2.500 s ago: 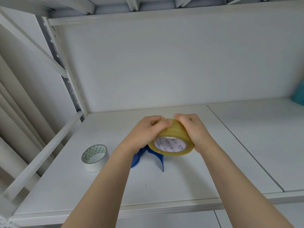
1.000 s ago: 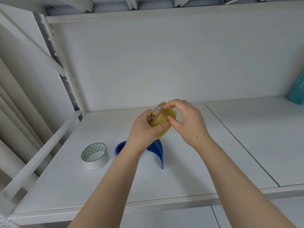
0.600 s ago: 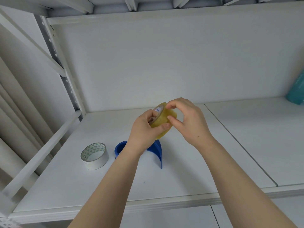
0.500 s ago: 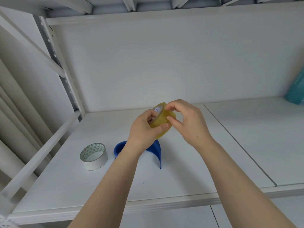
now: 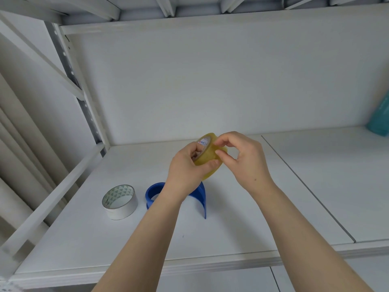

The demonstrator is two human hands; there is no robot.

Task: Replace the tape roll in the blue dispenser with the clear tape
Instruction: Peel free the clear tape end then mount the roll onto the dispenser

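Observation:
A yellowish clear tape roll (image 5: 208,157) is held up above the shelf, tilted on edge. My left hand (image 5: 186,171) grips it, with fingers in its core and the thumb under it. My right hand (image 5: 244,159) pinches the roll's outer surface with thumb and forefinger. Below my left wrist the blue dispenser (image 5: 155,191) lies on the white shelf (image 5: 231,228), its ring empty and its curved blade arm (image 5: 202,199) reaching to the right. A white tape roll (image 5: 120,202) with a triangle-patterned core stands left of the dispenser.
The shelf's back wall (image 5: 210,81) rises behind my hands. A perforated upright and slanted braces (image 5: 69,76) stand at the left. A teal object (image 5: 379,116) leans at the far right. A seam (image 5: 307,188) splits the shelf into two boards.
The clear roll was lifted off the dispenser and turned on edge. In the last second my hands barely moved; my right fingertips shifted slightly on the roll's surface.

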